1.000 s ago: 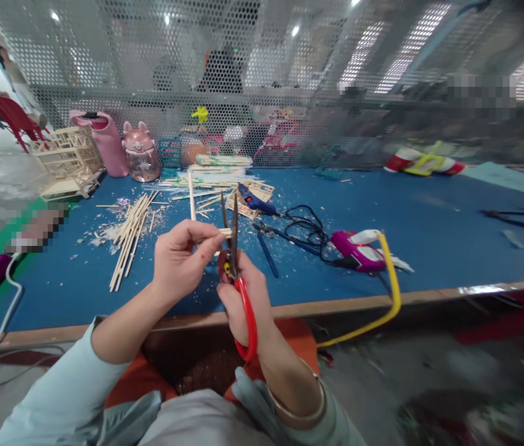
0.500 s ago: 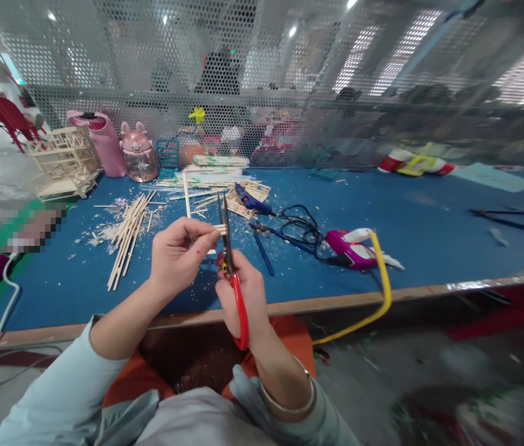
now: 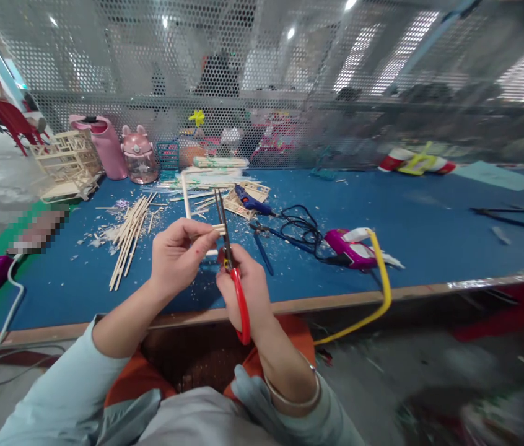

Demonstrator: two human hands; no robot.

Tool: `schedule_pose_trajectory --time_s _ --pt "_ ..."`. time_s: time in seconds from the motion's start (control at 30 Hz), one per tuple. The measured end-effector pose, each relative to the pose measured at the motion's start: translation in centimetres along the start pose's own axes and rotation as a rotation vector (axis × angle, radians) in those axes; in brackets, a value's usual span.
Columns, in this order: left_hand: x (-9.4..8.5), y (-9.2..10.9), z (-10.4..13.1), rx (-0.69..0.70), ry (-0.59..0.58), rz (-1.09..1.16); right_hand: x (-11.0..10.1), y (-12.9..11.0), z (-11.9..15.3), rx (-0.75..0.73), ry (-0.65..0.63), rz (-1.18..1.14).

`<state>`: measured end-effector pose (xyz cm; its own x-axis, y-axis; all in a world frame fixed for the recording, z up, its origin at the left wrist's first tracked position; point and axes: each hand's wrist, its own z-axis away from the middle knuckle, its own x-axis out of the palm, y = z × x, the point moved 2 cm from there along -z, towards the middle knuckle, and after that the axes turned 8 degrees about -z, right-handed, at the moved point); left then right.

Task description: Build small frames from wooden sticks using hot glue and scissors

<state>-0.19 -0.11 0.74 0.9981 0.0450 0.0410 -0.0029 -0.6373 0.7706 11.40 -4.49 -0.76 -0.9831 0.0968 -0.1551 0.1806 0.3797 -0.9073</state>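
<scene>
Red-handled scissors (image 3: 242,303) at wooden sticks (image 3: 219,229).
Left hand (image 3: 176,257) grip pinches sticks, likely steadying against blades (image 3: 227,240); right hand (image 3: 253,285) grip holds scissors.

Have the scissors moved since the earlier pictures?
Yes, slightly. Judged against the glue gun, which has stayed put, the tips of the scissors have shifted left, farther from it, and the blades are closer together.

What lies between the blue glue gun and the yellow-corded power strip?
The head view shows a coiled black cable between the glue gun and power strip, beside blue-handled pliers.
</scene>
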Motion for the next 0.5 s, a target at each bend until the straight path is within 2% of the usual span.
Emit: schedule_pose_trajectory --time_s 0.3,0.5 --pt "-0.1 -0.4 -0.1 -0.014 -0.006 -0.046 0.2 1.1 0.0 -0.018 0.029 0.002" --pt "0.3 0.1 -0.1 -0.026 -0.057 0.031 -0.5 0.0 -0.2 -0.006 -0.017 0.072"
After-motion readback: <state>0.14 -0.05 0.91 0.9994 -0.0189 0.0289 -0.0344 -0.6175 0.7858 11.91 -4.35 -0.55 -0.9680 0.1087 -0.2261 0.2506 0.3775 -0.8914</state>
